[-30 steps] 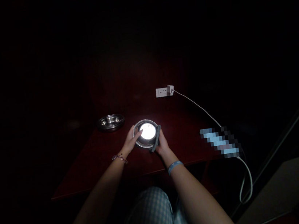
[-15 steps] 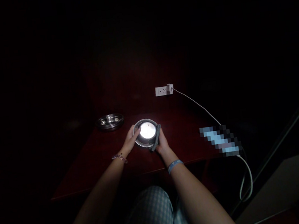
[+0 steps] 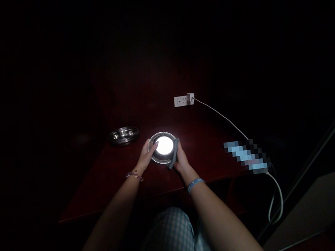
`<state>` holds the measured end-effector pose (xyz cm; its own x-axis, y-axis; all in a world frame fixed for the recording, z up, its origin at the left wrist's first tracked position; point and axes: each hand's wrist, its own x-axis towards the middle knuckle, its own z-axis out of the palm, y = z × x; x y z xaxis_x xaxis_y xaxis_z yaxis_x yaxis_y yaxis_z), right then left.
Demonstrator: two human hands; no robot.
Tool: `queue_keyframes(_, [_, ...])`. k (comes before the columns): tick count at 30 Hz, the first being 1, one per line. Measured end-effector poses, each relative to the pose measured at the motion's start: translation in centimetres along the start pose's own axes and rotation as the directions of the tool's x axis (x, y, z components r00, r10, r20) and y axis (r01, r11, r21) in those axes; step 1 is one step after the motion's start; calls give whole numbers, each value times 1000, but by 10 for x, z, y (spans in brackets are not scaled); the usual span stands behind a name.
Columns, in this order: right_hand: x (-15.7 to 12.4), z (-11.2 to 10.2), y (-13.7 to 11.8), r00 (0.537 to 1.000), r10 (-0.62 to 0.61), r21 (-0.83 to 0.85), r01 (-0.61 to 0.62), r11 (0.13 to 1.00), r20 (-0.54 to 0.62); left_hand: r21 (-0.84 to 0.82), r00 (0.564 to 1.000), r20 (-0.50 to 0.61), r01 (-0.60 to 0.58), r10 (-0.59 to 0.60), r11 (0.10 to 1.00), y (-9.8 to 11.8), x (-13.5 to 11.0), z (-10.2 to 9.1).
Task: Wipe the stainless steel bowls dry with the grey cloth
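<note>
A round, shiny steel bowl (image 3: 162,158) is held above the dark red table, its middle glaring white with reflected light. My left hand (image 3: 145,156) grips its left rim, with the thumb over the inside edge. On the opposite side, my right hand (image 3: 183,158) is closed around a grey cloth (image 3: 174,154) that is folded over the bowl's right rim. The cloth hides most of the right fingers. Farther back on the left stands a stack of similar steel bowls (image 3: 123,136), away from both hands.
The dark red table (image 3: 108,191) ends at a front edge just before my knees. A white wall socket (image 3: 180,101) holds a plugged-in charger (image 3: 190,97). Its white cable (image 3: 225,116) runs down to a pixelated light-blue object (image 3: 245,157) at the right.
Both hands keep their hold on the bowl and cloth, almost unmoved. The whole view has shifted very slightly.
</note>
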<state>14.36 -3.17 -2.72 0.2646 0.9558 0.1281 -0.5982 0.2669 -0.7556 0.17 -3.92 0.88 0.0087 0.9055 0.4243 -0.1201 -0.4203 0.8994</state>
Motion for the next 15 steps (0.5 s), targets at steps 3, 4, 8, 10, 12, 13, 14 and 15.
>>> queue_keyframes(3, [-4, 2, -3, 991, 106, 1, -106, 994, -79, -19, 1000, -25, 18, -18, 1000, -1, 2, -1])
queue_keyframes(4, [-5, 2, -4, 989, 113, 1, -114, 994, -93, -26, 999, -33, 16, -17, 1000, -2, 3, -2])
queue_keyframes(8, [-9, 5, -8, 994, 73, -35, -76, 996, -85, -108, 997, -52, 58, -64, 992, -1, 4, -3])
queue_keyframes(10, [-10, 7, -10, 994, 59, -56, -65, 996, -94, -179, 990, -43, 122, -131, 976, 0, 4, -3])
queue_keyframes(12, [-10, 7, -11, 991, 48, -64, -56, 996, -126, -227, 981, -26, 179, -190, 957, 1, 4, -2])
queue_keyframes(13, [-9, 7, -12, 988, 38, -65, -48, 997, -148, -237, 978, -16, 197, -207, 951, 1, 3, -1])
queue_keyframes(14, [-9, 7, -12, 985, 24, -66, -36, 997, -174, -241, 977, -6, 206, -214, 948, 1, 3, -1])
queue_keyframes(15, [-8, 6, -11, 980, 7, -65, -21, 998, -201, -242, 977, 4, 206, -212, 948, 1, 3, 0])
